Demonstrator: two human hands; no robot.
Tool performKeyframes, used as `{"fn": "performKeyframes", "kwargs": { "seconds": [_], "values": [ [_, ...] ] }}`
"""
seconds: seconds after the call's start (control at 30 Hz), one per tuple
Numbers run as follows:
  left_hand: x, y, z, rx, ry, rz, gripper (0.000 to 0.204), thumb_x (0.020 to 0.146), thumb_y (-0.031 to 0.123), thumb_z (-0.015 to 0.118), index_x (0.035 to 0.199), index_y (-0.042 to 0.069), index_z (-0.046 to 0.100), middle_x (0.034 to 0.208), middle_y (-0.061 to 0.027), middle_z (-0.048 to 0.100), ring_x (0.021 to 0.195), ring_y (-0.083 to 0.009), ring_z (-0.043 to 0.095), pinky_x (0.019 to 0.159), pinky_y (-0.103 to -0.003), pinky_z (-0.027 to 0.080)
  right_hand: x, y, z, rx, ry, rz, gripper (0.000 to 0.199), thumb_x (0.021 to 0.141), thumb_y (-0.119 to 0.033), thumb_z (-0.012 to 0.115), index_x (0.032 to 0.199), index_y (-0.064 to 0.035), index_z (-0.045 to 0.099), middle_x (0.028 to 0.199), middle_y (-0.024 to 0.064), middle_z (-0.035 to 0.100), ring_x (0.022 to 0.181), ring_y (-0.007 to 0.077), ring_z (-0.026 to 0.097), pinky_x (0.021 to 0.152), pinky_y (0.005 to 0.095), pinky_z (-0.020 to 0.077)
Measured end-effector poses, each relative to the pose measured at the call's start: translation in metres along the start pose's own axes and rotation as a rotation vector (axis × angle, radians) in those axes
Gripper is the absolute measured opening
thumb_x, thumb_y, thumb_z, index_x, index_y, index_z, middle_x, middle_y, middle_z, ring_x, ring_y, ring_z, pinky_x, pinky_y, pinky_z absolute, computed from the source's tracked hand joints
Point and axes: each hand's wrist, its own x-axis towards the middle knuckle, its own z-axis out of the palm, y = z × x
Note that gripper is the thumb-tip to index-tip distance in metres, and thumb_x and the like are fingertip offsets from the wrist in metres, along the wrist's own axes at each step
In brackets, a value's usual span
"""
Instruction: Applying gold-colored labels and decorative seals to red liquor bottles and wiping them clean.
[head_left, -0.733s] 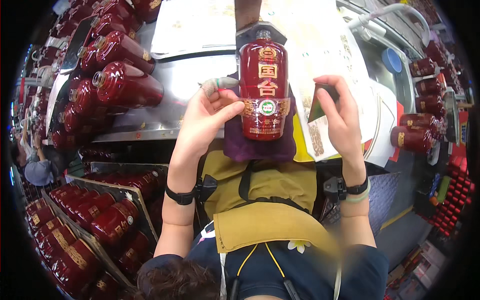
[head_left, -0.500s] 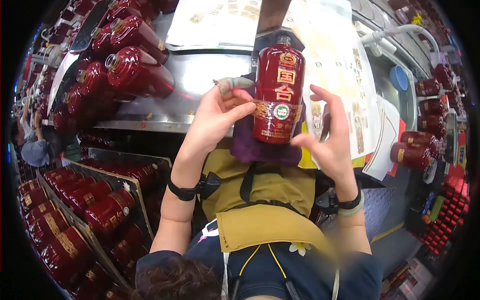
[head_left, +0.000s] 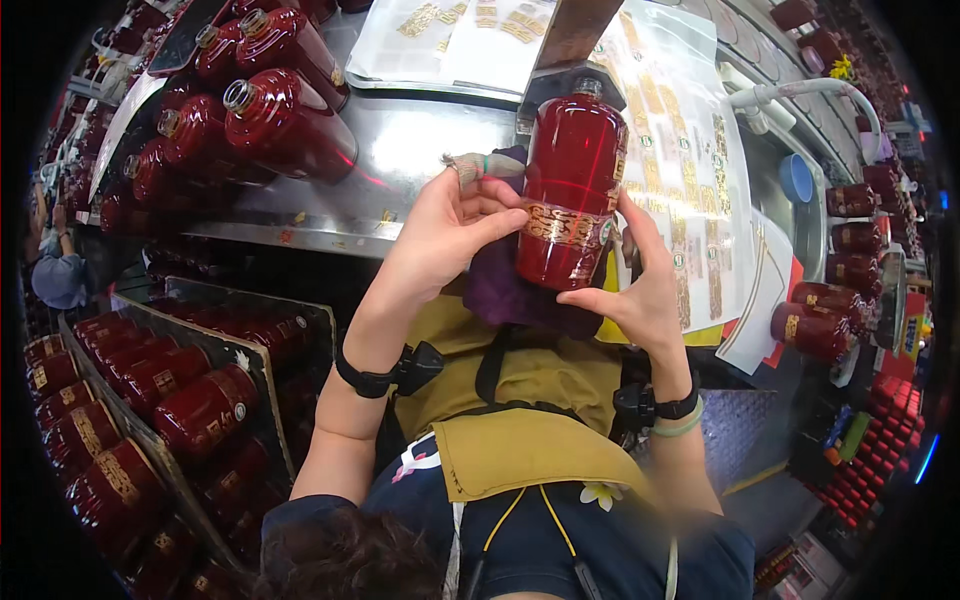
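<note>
A glossy dark-red bottle [head_left: 572,180] lies in front of me, its uncapped neck pointing away and a purple cloth [head_left: 497,285] under its lower end. Around its lower part runs a clear film strip with gold pattern [head_left: 562,224]. My left hand [head_left: 465,215] pinches the strip's left end between thumb and curled fingers, against the bottle's side. One of its fingers wears a beige cover with a green band. My right hand [head_left: 640,285] grips the bottle's lower right side, thumb near the base; its fingertips are partly hidden behind the glass.
Several open red bottles [head_left: 285,125] stand at the left of the metal table [head_left: 420,140]. Sheets of gold decals [head_left: 690,190] lie on the right, more paper [head_left: 450,45] at the back. A blue cup [head_left: 796,178] sits far right. Crated bottles [head_left: 205,405] fill the lower left.
The bottle has rolled so its gold lettering has turned to the right side and plain red glass faces up. My right hand has closed in onto the bottle; my left keeps its pinch.
</note>
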Motion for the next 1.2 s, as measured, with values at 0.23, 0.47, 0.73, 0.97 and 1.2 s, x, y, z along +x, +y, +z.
{"fn": "performKeyframes", "kwargs": {
  "seconds": [0.23, 0.47, 0.73, 0.97, 1.2],
  "values": [
    [-0.008, -0.021, 0.014, 0.241, 0.299, 0.306, 0.042, 0.099, -0.003, 0.061, 0.140, -0.004, 0.054, 0.127, -0.0123, 0.062, 0.106, -0.0156, 0.064, 0.094, -0.030, 0.054, -0.001, 0.000, 0.003, -0.016, 0.014, -0.026, 0.119, 0.059, -0.033, 0.101, 0.154, 0.0050, 0.040, 0.142, 0.0224, 0.056, 0.132, 0.0351, 0.055, 0.111, 0.0441, 0.0449],
    [-0.036, -0.058, 0.024, 0.864, 0.034, 0.677, 0.092, 0.095, 0.068, 0.056, 0.151, -0.005, 0.044, 0.163, -0.0309, 0.031, 0.147, -0.0487, 0.037, 0.121, -0.057, 0.026, -0.003, 0.000, 0.005, -0.028, 0.047, -0.053, 0.121, 0.058, -0.032, 0.101, 0.155, 0.0056, 0.038, 0.141, 0.0219, 0.056, 0.129, 0.0360, 0.056, 0.109, 0.0440, 0.0451],
    [-0.026, -0.067, 0.013, 0.847, 0.139, 0.742, 0.106, 0.096, 0.079, 0.038, 0.154, -0.010, 0.036, 0.166, -0.0343, 0.019, 0.152, -0.0497, 0.026, 0.123, -0.052, 0.023, 0.000, 0.003, 0.012, -0.151, 0.102, -0.128, 0.108, 0.065, -0.014, 0.089, 0.157, 0.0045, 0.036, 0.114, 0.0190, 0.064, 0.103, 0.0349, 0.060, 0.094, 0.0419, 0.0495],
    [-0.023, -0.034, 0.013, 0.696, 0.002, 0.659, 0.104, 0.094, 0.077, 0.049, 0.154, -0.007, 0.040, 0.159, -0.0275, 0.039, 0.143, -0.0412, 0.043, 0.119, -0.047, 0.031, 0.001, -0.027, -0.006, -0.294, 0.058, -0.086, 0.109, 0.058, -0.036, 0.096, 0.156, -0.0242, 0.049, 0.103, 0.0112, 0.060, 0.099, 0.0301, 0.061, 0.089, 0.0416, 0.0519],
    [-0.019, -0.037, 0.037, 0.944, 0.161, 0.823, 0.098, 0.070, 0.017, 0.093, 0.151, -0.006, 0.042, 0.151, -0.0240, 0.048, 0.135, -0.0397, 0.051, 0.113, -0.046, 0.042, 0.001, -0.005, -0.006, 0.478, 0.104, 0.255, 0.065, 0.086, -0.014, 0.083, 0.146, -0.0078, 0.059, 0.092, -0.0006, 0.064, 0.073, 0.0051, 0.047, 0.069, 0.0231, 0.0427]
  ]
}}
